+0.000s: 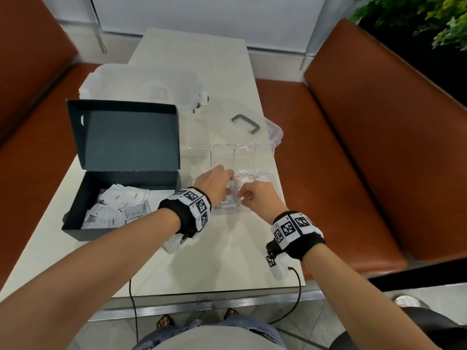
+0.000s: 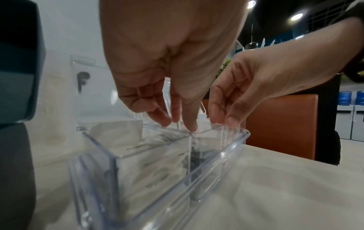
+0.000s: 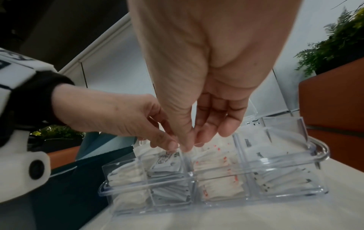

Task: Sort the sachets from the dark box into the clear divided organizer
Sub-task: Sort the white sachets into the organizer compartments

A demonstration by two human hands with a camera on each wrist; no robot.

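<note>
Pale tabletop [image 1: 217, 79] between orange benches carries a clear divided organizer [image 1: 262, 157], lid up. Just left of the organizer sits the dark box [image 1: 126, 137], open, with loose sachets [image 1: 118, 205] still inside. Both hands reach into the organizer's middle compartments: the left hand [image 1: 214, 183] and right hand [image 1: 260, 198] have fingertips pinched together at a sachet [image 3: 167, 161] standing there, though the exact grasp is blurred.

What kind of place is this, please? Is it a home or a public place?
Probably a café or office lounge, not a home: orange padded benches flank a pale table, there is a row of water-cooler bottles, and potted greenery stands behind the seating.
</note>
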